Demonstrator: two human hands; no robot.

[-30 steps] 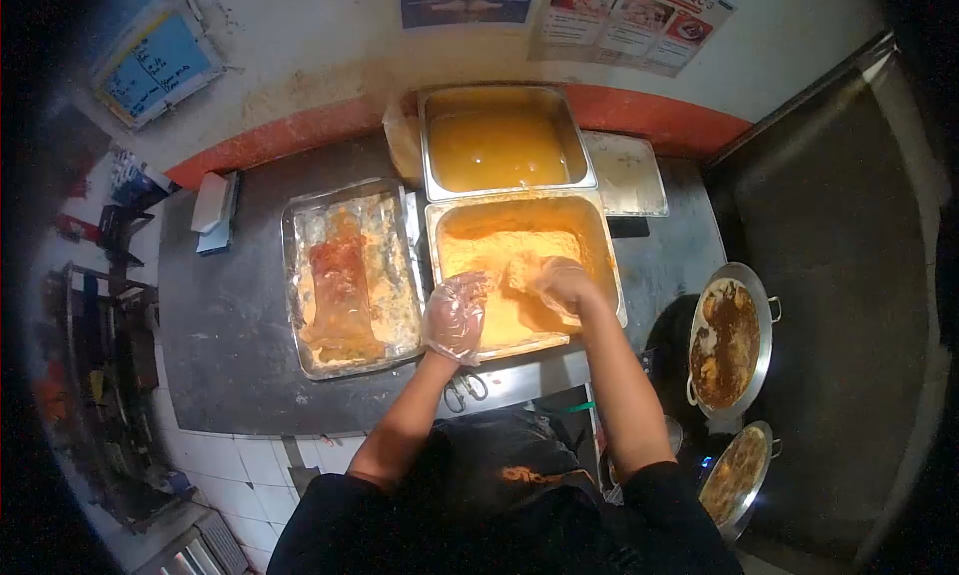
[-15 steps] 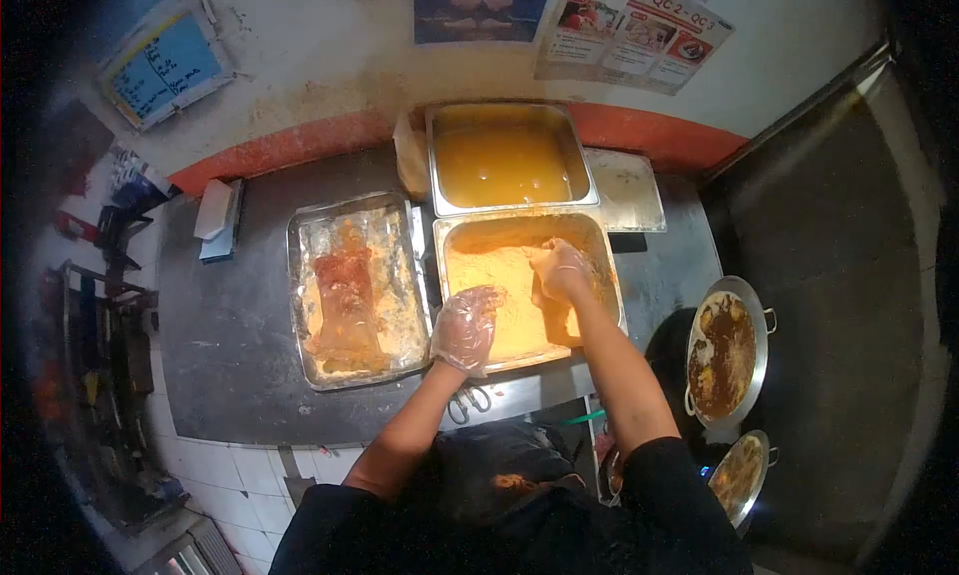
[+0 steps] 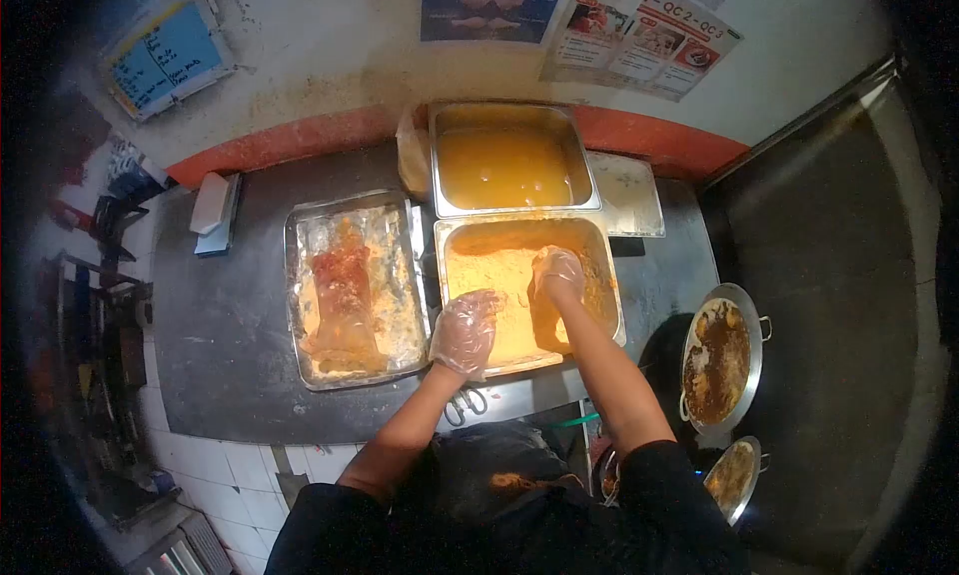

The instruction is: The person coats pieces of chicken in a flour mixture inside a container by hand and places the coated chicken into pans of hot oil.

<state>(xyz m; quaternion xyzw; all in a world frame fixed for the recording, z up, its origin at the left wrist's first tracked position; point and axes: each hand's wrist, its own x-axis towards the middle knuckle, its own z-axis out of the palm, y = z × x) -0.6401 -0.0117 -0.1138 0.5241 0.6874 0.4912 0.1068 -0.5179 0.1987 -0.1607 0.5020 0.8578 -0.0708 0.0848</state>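
Note:
My left hand (image 3: 467,333), in a clear plastic glove, rests at the left front edge of a steel pan (image 3: 441,265) of orange-yellow flour (image 3: 492,275). Its fingers lie together over the flour, and what they hold, if anything, does not show. My right hand (image 3: 558,273), gloved too, is down in the right half of the same pan. Its fingers are bent into the flour and partly hidden, so their grip cannot be made out. Directly behind stands a second pan (image 3: 589,197) with yellow-orange liquid (image 3: 506,165).
On the left lies a flour-smeared tray (image 3: 296,305) bearing a plastic bag with reddish contents (image 3: 342,285). Scissors (image 3: 466,407) lie at the table's front edge. Two pans of frying oil (image 3: 717,365) (image 3: 732,475) stand at the right. A white box (image 3: 209,203) sits back left.
My right hand has gone from above the flour, where a coated clump showed beside it, down into the flour. My left hand has stayed near the pan's left front edge.

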